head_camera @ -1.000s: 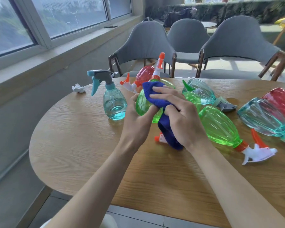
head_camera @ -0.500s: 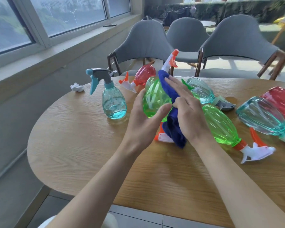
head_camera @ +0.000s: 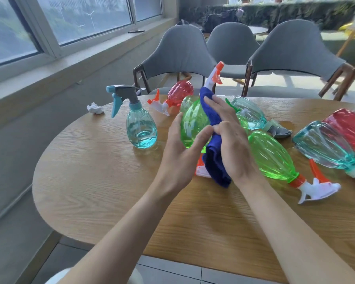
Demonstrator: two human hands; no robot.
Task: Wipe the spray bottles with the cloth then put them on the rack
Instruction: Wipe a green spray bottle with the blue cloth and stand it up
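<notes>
Step in hand: I read this as the wiping step, on one bottle of several.
Held bottle: the green spray bottle (head_camera: 193, 124) is up off the wooden table (head_camera: 111, 181), above its middle. It is tilted, with its white-and-orange nozzle (head_camera: 215, 75) aimed at 1 o'clock, away from me.
Left hand: my left hand (head_camera: 184, 152) cups the bottle's lower body from 7 o'clock. The thumb lies across the near face and the fingers curl round the far side, mostly hidden.
Right hand: my right hand (head_camera: 232, 142) lies on the bottle's 3 o'clock flank. The fingers are held together and nearly straight, pressing the cloth to the plastic up by the neck. The thumb is folded in, pinching a fold.
Cloth: the blue cloth (head_camera: 213, 144) runs from the neck down the bottle's side and hangs loose below my palm.
Others on the table, from the held bottle: a teal bottle (head_camera: 140, 128) stands upright at 9 o'clock. A red bottle (head_camera: 178, 94) lies at 11, and a second green bottle (head_camera: 273, 154) lies at 4, close to my right wrist. More teal and red ones lie at 2 and 3.
Rack: not in view, so I cannot say which way it lies.
Next move: my guess is that the near face and base need wiping. That calls for turning the bottle in the left grip without loosening it, since the smooth plastic may slip. After that I would have to find the rack.
</notes>
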